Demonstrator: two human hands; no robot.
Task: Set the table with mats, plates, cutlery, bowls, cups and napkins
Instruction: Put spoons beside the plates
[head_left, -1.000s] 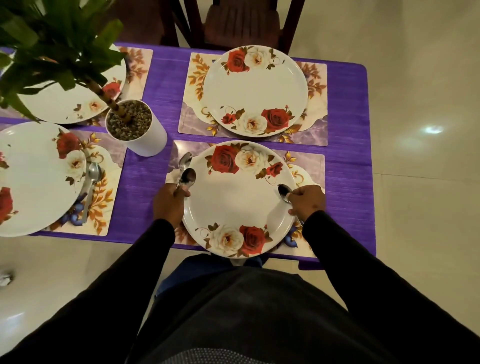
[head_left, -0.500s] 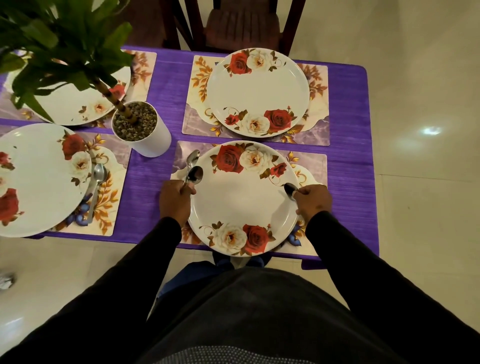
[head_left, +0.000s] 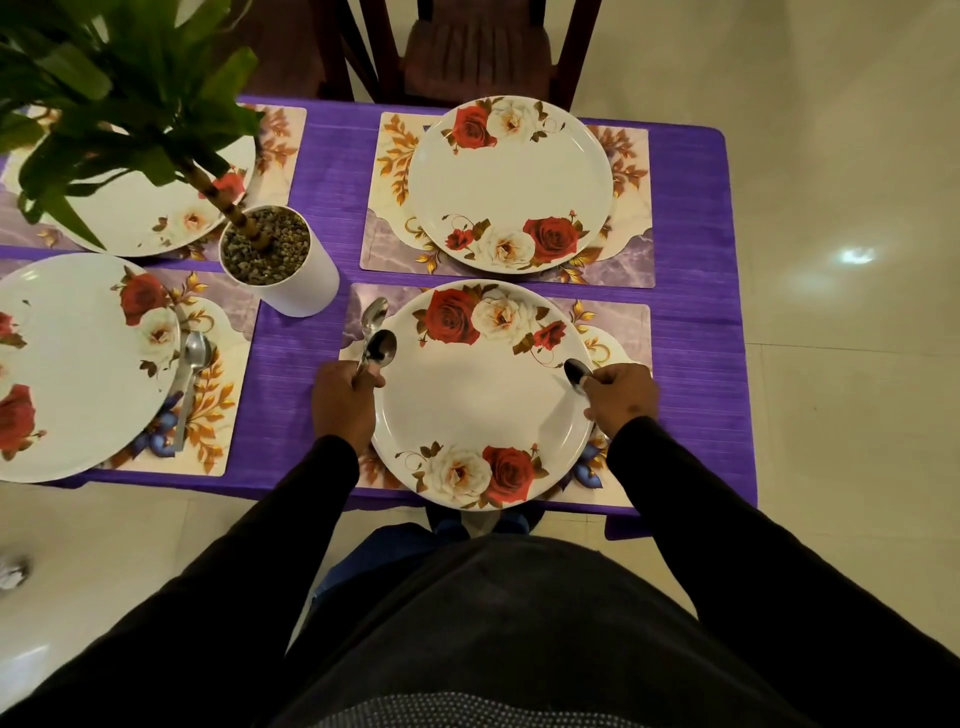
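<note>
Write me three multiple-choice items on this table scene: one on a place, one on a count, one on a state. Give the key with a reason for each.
1. Where does the white plant pot stand?
A. on the purple tablecloth between the mats
B. on a plate
C. on the chair

2. How many spoons does the left hand hold?
A. none
B. one
C. two

3. What is on the far plate by the chair?
A. a bowl
B. nothing
C. a napkin

Key: 1 A, the pot's base sits on bare cloth between mats. 2 C, two spoon bowls rise above its fist. 3 B, its white middle shows bare.
</note>
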